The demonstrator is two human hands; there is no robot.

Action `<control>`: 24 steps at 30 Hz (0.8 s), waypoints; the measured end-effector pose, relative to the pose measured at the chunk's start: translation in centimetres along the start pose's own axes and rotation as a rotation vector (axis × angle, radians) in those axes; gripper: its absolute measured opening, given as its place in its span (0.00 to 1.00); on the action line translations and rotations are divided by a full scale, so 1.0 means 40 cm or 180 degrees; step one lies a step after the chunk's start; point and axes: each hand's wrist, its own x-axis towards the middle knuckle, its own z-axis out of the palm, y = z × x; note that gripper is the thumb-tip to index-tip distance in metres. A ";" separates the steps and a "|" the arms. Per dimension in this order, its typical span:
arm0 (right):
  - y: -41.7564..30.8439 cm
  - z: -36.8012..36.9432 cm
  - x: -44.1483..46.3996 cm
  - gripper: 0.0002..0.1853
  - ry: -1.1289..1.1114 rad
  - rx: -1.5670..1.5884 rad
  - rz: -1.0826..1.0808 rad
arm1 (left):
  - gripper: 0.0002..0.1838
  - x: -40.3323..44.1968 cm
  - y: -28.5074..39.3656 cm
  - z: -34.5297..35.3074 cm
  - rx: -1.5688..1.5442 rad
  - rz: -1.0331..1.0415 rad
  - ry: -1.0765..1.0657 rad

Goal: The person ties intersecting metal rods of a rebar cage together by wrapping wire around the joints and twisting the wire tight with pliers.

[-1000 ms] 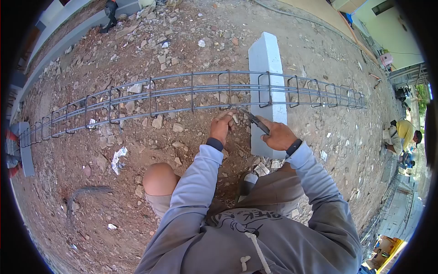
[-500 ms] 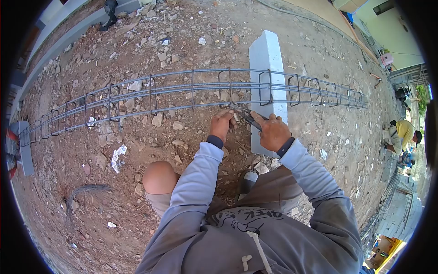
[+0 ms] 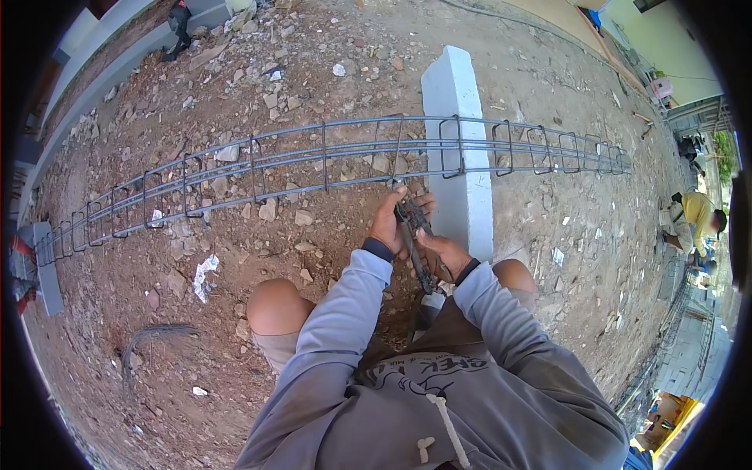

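A long rebar cage (image 3: 324,157) of steel bars and square stirrups stretches across in front of me, resting on a pale blue block (image 3: 460,86). My right hand (image 3: 445,252) is closed around dark pincers (image 3: 421,270), whose handles point down toward my body. Just below the near bar, my left hand (image 3: 387,222) is closed, its thumb close to the foot of a stirrup. Its fingers curl about the upper end of the pincers; what they pinch is too small to make out.
A second block (image 3: 48,274) supports the cage's far left end, beside a person's red sleeve (image 3: 22,247). Loose wires (image 3: 149,333) and a white scrap (image 3: 205,278) lie on stony ground. Another person (image 3: 695,215) bends over at the right.
The pincers have swung from pointing right to pointing down toward me. My right hand has moved down and left, closer to my left hand. The cage stays in place.
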 end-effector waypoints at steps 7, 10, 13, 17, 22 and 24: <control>-0.053 0.024 -0.024 0.21 0.1068 -0.2349 0.0182 | 0.24 0.011 -0.015 -0.018 -0.0323 0.0041 -0.0051; -0.024 0.002 -0.012 0.18 0.1020 -0.1858 0.0145 | 0.23 0.014 -0.016 -0.024 -0.0288 0.0016 -0.0086; -0.001 0.004 -0.007 0.18 0.1000 -0.1724 0.0034 | 0.23 0.008 -0.013 -0.030 -0.0185 0.0028 -0.0096; 0.009 0.004 -0.001 0.22 0.1415 -0.2613 -0.0367 | 0.20 0.009 -0.017 -0.030 -0.0227 0.0005 -0.0019; 0.059 0.050 -0.036 0.36 0.2566 -0.4289 -0.1663 | 0.15 0.033 -0.053 -0.029 -0.0163 0.0147 0.0391; 0.095 0.063 -0.046 0.41 0.2787 -0.4780 -0.1594 | 0.16 0.045 -0.061 -0.001 0.0207 0.0209 0.0898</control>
